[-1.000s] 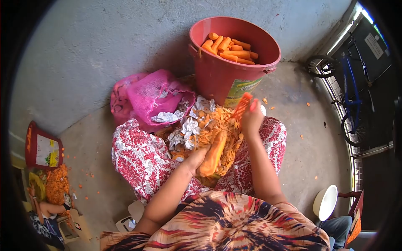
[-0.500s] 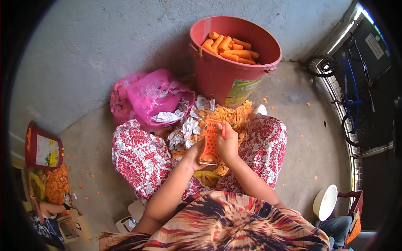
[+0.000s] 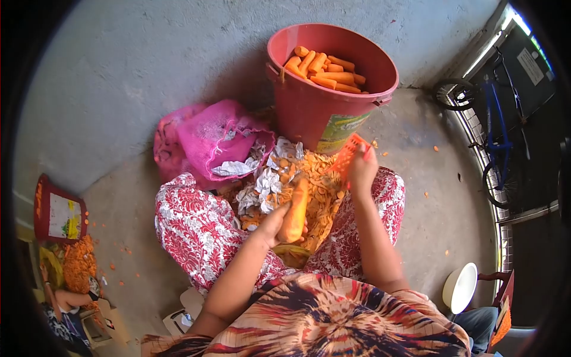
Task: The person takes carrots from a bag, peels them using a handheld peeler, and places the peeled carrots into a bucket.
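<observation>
A peeled-looking orange carrot (image 3: 295,211) lies along the palm of my left hand (image 3: 275,226), its far end pointing away from me. My left fingers are wrapped round its near part. Up to the right, my right hand (image 3: 363,171) grips an orange plastic peeler (image 3: 345,156) with a perforated body, held apart from the carrot. Below both hands, carrot peelings (image 3: 321,169) form a heap between my knees, mixed with crumpled paper (image 3: 269,183). Part of a yellow bag (image 3: 291,254) shows near my lap.
A large red bucket (image 3: 297,107) holding several carrots (image 3: 333,78) stands ahead by the wall. Left of it lies a pink mesh bag (image 3: 211,140). Another person's arm (image 3: 55,300) and a red bucket (image 3: 41,208) are far left. A white basin (image 3: 461,288) and bicycle (image 3: 496,140) are right.
My right hand has swung the peeler away from the carrot, up and to the right. The carrot, mostly hidden behind the peeler before, now shows in my left hand.
</observation>
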The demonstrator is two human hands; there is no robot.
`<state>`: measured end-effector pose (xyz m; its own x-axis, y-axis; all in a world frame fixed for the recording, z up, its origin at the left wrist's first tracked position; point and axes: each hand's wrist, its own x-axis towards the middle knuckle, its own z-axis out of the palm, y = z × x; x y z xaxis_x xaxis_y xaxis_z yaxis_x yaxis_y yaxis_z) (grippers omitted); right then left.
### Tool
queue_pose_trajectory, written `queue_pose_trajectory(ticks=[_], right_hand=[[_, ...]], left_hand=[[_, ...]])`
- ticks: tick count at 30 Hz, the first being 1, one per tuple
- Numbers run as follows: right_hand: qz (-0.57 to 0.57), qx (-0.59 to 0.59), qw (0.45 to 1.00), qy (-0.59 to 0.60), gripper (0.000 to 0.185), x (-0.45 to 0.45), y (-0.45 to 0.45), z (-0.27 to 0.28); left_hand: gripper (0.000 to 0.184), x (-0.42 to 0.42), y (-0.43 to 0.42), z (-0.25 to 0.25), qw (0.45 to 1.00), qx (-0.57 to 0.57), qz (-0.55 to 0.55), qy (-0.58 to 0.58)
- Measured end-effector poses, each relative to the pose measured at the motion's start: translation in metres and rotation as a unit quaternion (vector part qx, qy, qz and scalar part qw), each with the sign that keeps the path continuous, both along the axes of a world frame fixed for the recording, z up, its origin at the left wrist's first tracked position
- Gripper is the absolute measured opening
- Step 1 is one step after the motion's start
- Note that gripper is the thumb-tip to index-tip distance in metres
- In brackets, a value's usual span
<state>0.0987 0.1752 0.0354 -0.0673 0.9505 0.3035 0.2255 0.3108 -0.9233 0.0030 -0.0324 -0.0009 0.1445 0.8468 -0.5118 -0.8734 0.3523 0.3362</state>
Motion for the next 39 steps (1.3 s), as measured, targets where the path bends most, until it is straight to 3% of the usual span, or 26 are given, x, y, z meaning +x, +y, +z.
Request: queue_pose_trajectory(ticks=[4, 8, 11, 16, 17, 19, 20, 21, 22, 24, 28, 29, 30, 31, 34, 38, 39], right_hand=[[0.120, -0.204, 0.972, -0.001, 0.014, -0.007, -0.051, 0.015], [0.267, -0.224, 0.937, 0.033, 0.018, -0.011, -0.094, 0.035], [0.298, -0.177, 0.937, 0.043, 0.019, -0.010, -0.108, 0.020], [0.284, -0.099, 0.949, -0.089, 0.021, -0.008, -0.119, 0.028], [0.267, -0.041, 0.960, -0.071, 0.019, -0.009, -0.116, 0.021], [0.213, 0.018, 0.976, -0.038, 0.016, -0.009, -0.089, -0.003], [0.158, -0.105, 0.982, -0.022, 0.012, -0.008, -0.077, 0.016], [0.115, -0.036, 0.993, -0.004, 0.010, -0.005, -0.050, -0.002], [0.048, -0.032, 0.998, 0.001, 0.011, -0.006, -0.040, 0.020], [-0.006, 0.026, 0.999, -0.030, 0.012, 0.010, -0.003, 0.000], [0.132, -0.127, 0.981, 0.065, 0.012, 0.003, -0.049, 0.037], [0.181, -0.092, 0.978, 0.042, 0.015, 0.003, -0.061, 0.031], [0.211, -0.143, 0.966, 0.031, 0.018, 0.002, -0.075, 0.030], [0.238, -0.133, 0.958, 0.089, 0.017, -0.003, -0.092, 0.034], [0.263, -0.117, 0.958, 0.003, 0.015, -0.006, -0.111, 0.012], [0.254, -0.037, 0.963, -0.076, 0.014, -0.003, -0.115, 0.016], [0.244, -0.014, 0.965, -0.092, 0.014, -0.003, -0.111, 0.012]], left_hand=[[0.039, -0.004, 0.000, 0.003, 0.999, 0.016, 0.036, -0.034], [0.038, -0.005, 0.001, 0.000, 0.996, 0.031, 0.035, -0.076], [0.032, -0.002, 0.005, -0.002, 0.992, 0.015, 0.099, -0.079], [0.030, 0.002, 0.004, 0.013, 0.993, 0.002, 0.102, -0.058], [0.030, -0.001, 0.002, 0.010, 0.995, 0.032, 0.060, -0.075], [0.031, -0.006, -0.001, -0.001, 0.989, 0.090, -0.024, -0.110], [0.033, -0.005, -0.002, 0.000, 0.993, 0.073, -0.026, -0.091], [0.034, -0.003, -0.003, 0.001, 0.995, 0.056, -0.028, -0.071], [0.036, -0.001, -0.005, 0.002, 0.997, 0.038, -0.032, -0.052], [0.039, 0.002, -0.003, -0.002, 1.000, 0.012, -0.022, -0.002], [0.040, 0.001, 0.000, -0.001, 0.999, -0.004, -0.001, -0.044], [0.040, 0.001, 0.002, 0.000, 0.998, 0.000, 0.011, -0.059], [0.040, 0.000, 0.002, 0.001, 0.997, 0.003, 0.023, -0.073], [0.036, -0.001, 0.004, -0.003, 0.993, 0.072, -0.012, -0.089], [0.031, 0.004, 0.008, 0.001, 0.993, 0.061, 0.081, -0.067], [0.030, 0.007, 0.006, 0.021, 0.993, -0.004, 0.100, -0.065], [0.032, 0.005, 0.004, 0.012, 0.997, 0.026, 0.045, -0.048]])
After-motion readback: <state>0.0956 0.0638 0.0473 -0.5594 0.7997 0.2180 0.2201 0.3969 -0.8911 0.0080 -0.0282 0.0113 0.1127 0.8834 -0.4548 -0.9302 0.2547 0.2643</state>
